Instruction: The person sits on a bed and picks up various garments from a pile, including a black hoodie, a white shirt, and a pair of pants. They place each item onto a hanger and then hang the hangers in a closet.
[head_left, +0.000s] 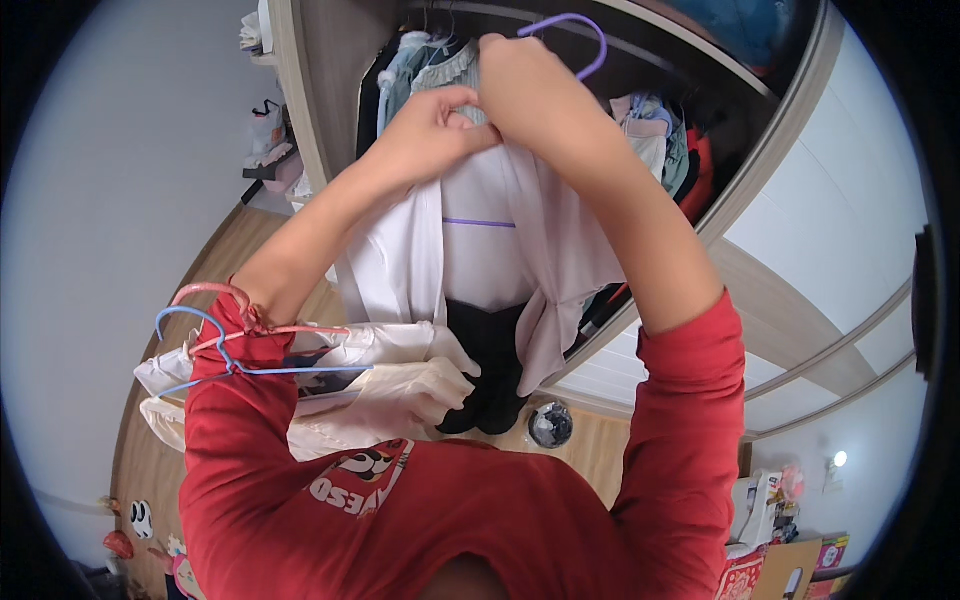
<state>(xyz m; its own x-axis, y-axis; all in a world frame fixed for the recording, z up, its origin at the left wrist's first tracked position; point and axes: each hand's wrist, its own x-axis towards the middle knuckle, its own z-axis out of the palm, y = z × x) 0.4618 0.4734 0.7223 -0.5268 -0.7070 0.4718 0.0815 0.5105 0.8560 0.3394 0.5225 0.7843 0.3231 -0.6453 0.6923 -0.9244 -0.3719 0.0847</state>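
A pale, open-fronted long-sleeved garment [405, 245] hangs spread out before me on a purple hanger [604, 42]. The hanger's crossbar shows inside the garment, and its hook rises beyond my right hand. My left hand [440, 130] pinches the garment near the neck opening, thumb and fingers closed together. Close beside it, my right hand [540, 95] is closed at the collar; its fingertips are mostly hidden behind the back of the hand. Over my left upper arm hang a pink hanger [212, 288] and a blue hanger [230, 366], bearing white and cream garments [400, 400].
Ahead stands an open wardrobe [312, 110] with several clothes [655, 130] on its rail. A white sliding door [840, 190] is at the right. A small bin [550, 425] sits on the wooden floor, and boxes [785, 570] stand at the lower right.
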